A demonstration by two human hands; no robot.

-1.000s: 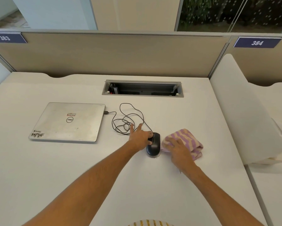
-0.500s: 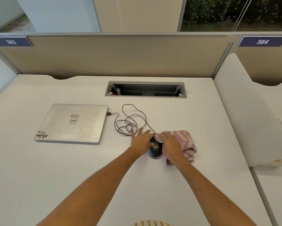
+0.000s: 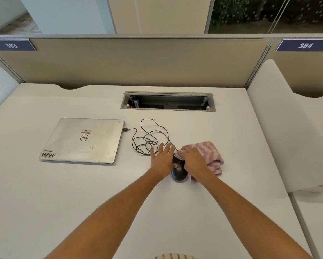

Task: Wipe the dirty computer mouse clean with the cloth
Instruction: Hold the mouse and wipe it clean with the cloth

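A recessed cable tray [image 3: 168,101] is set into the desk [image 3: 82,193] at 12 o'clock from the mouse; dark fittings & a small red-lit part are seen inside at its left end, rest too dim to tell. The black mouse [image 3: 179,171] is sat on the desk centre, between both hands. The left hand [image 3: 163,158] is laid flat & spread wide, fingers splayed, thumb pressed on the mouse's left side; nothing is gripped. The right hand [image 3: 193,159] is curled down onto the striped cloth [image 3: 210,154], which is pressed vs. the mouse's front-right edge; cloth bunched out toward 3 o'clock. The mouse cable [image 3: 149,139] is looped at 11 o'clock, plugged into a closed laptop [image 3: 84,140] at 9 o'clock.
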